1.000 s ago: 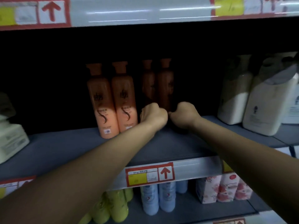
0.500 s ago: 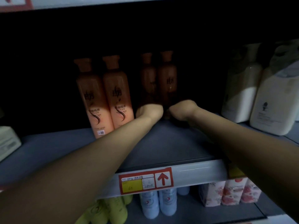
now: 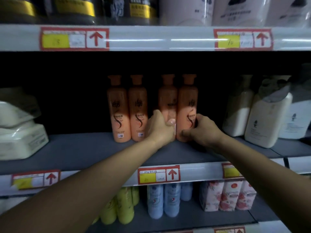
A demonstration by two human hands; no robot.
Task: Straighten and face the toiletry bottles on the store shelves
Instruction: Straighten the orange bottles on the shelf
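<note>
Where they stood back, both gripped orange bottles (image 3: 168,101) now align forward.

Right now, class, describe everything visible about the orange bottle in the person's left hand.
The third orange bottle stands upright on the grey shelf, a tall glossy plastic cylinder with a narrow neck and matching orange cap. Its label looks turned partly aside. The left hand grips its lower half; its right side meets the fourth orange bottle.

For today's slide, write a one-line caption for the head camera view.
Left hand and right hand each grip an orange bottle beside two faced ones.
</note>
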